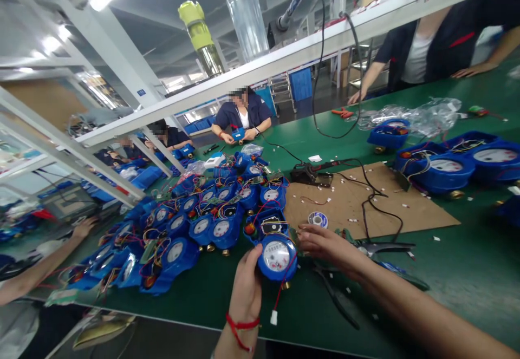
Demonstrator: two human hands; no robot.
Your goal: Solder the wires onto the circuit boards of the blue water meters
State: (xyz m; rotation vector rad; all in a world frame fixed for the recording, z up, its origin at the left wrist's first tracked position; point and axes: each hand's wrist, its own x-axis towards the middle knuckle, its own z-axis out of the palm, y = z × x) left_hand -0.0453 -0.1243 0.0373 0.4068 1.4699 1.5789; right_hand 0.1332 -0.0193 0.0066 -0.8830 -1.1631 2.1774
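My left hand (246,283), with a red cord on its wrist, grips the near left side of a blue water meter (266,273). The meter has a round white dial (277,255), a brass fitting (286,285) and an uncovered housing of coloured wires (273,223). A red wire hangs from it, ending in a white connector (274,317). At the meter's right side my right hand (320,244) has its fingers closed at the edge of a small circuit board (293,234); the thumb is hidden.
Several wired blue meters (221,230) crowd the left; more (447,167) stand right. On cardboard (422,213) lie a solder reel (317,220), a soldering-iron stand (311,176) and cable. Pliers (339,299) and cutters (385,248) lie near my right arm. Co-workers (242,118) sit opposite.
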